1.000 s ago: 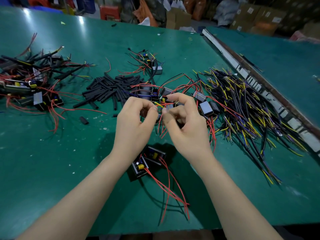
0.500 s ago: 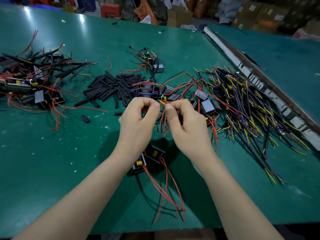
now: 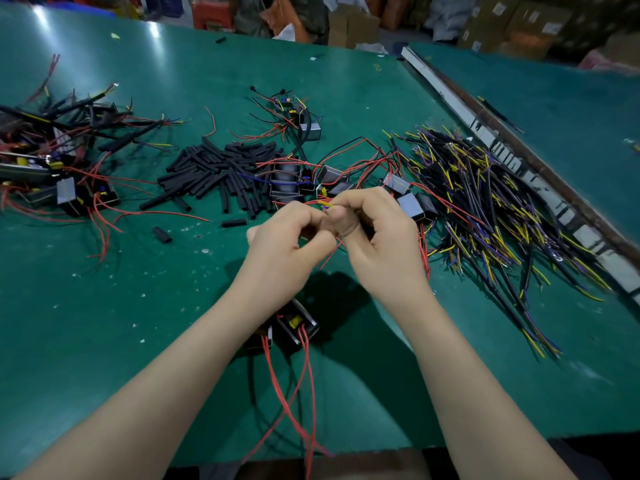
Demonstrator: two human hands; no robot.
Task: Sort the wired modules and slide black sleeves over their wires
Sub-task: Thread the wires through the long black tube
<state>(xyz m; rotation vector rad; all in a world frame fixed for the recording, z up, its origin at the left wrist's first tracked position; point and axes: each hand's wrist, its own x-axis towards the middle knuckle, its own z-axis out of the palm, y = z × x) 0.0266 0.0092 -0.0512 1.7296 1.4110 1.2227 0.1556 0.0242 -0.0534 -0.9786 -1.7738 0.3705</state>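
Note:
My left hand (image 3: 284,251) and my right hand (image 3: 377,237) meet over the middle of the green table (image 3: 104,323), fingertips together, both pinching thin wires (image 3: 323,203) with yellow and red ends. What lies inside the fists is hidden. Two black wired modules (image 3: 294,325) with long red leads lie under my left wrist. A heap of black sleeves (image 3: 214,171) lies beyond my left hand. More modules (image 3: 405,199) with red wires sit just behind my hands.
A big tangle of black, yellow and purple wires (image 3: 491,209) covers the right. Sleeved modules (image 3: 65,161) are piled at the far left. A small cluster of modules (image 3: 301,123) sits at the back. A metal rail (image 3: 485,133) separates a second table.
Both hands have drawn nearer to me and closed tighter together on the wires. The red leads of the near modules have shifted slightly.

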